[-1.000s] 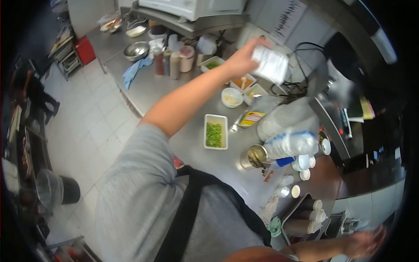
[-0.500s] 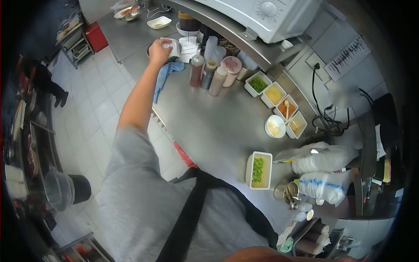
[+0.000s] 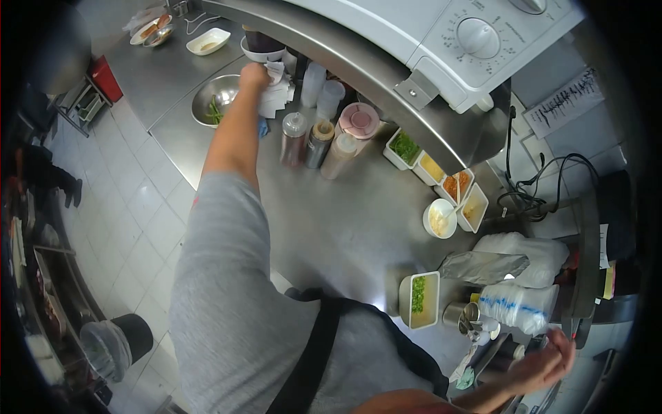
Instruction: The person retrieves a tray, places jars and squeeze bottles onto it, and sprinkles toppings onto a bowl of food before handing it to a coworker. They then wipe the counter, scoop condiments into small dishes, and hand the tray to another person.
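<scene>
At the far left end of the table (image 3: 345,221), a metal bowl (image 3: 212,98) with a few green pieces sits just beside the left hand (image 3: 254,74), whose fingers are closed around a bunch of white paper slips (image 3: 277,98) held above the table. Right of it stand three squeeze bottles (image 3: 320,143) and a pink-lidded tub (image 3: 359,121). Small trays (image 3: 431,168) along the back edge hold green, yellow, orange and tan fillings, and a white tub (image 3: 419,301) of chopped greens sits near the front edge. The right hand (image 3: 545,364) is off the near right corner, too blurred to tell whether its fingers are open or closed.

No text is legible on the wall sheet (image 3: 562,103) or the dial (image 3: 478,38).
</scene>
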A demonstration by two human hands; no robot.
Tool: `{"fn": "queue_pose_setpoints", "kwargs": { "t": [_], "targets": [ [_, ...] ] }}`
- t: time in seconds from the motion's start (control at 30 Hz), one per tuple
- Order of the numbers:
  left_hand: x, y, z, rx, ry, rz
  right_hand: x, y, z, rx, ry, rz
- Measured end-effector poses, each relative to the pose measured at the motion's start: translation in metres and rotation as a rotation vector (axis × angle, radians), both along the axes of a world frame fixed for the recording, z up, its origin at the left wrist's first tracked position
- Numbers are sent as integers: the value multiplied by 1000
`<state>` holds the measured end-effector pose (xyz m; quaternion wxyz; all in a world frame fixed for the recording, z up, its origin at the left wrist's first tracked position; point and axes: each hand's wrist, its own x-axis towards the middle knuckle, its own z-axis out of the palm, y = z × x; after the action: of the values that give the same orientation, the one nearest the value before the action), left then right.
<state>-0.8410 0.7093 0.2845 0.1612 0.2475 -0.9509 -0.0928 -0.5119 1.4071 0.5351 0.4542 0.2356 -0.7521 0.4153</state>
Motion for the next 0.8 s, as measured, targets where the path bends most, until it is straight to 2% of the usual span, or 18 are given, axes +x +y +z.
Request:
{"fn": "queue_pose_setpoints", "kwargs": {
  "t": [0.07,0.1,0.13,0.17,0.27,0.3,0.4,0.43,0.53,0.57,0.67,0.77,0.8],
  "targets": [
    [1,6,-7,-3,52,-36,-23,-39,-28,-48,-180,-7],
    [1,12,0,31,84,-14,-35,-65,-35,21,-278,108],
    [2,17,10,63,116,8,-44,-90,-46,-24,-416,140],
    [11,24,22,138,203,12,-58,-115,-55,-17,-525,273],
    [23,25,46,574,597,77,-107,-168,-80,213,-657,528],
    [5,4,28,736,681,10,-119,-184,-89,276,-667,578],
    [0,7,29,940,740,-111,-143,-229,-115,235,-731,641],
    [-2,10,30,901,657,-42,-150,-241,-125,182,-772,674],
    [2,24,32,570,596,147,-166,-272,-151,64,-820,654],
    [1,24,31,657,602,185,-173,-277,-161,72,-824,635],
    [3,24,28,640,648,165,-193,-293,-187,94,-813,599],
    [-3,10,7,627,396,194,-201,-309,-197,140,-777,527],
    [-1,12,3,411,274,106,-202,-314,-197,178,-773,462]
  ]
}}
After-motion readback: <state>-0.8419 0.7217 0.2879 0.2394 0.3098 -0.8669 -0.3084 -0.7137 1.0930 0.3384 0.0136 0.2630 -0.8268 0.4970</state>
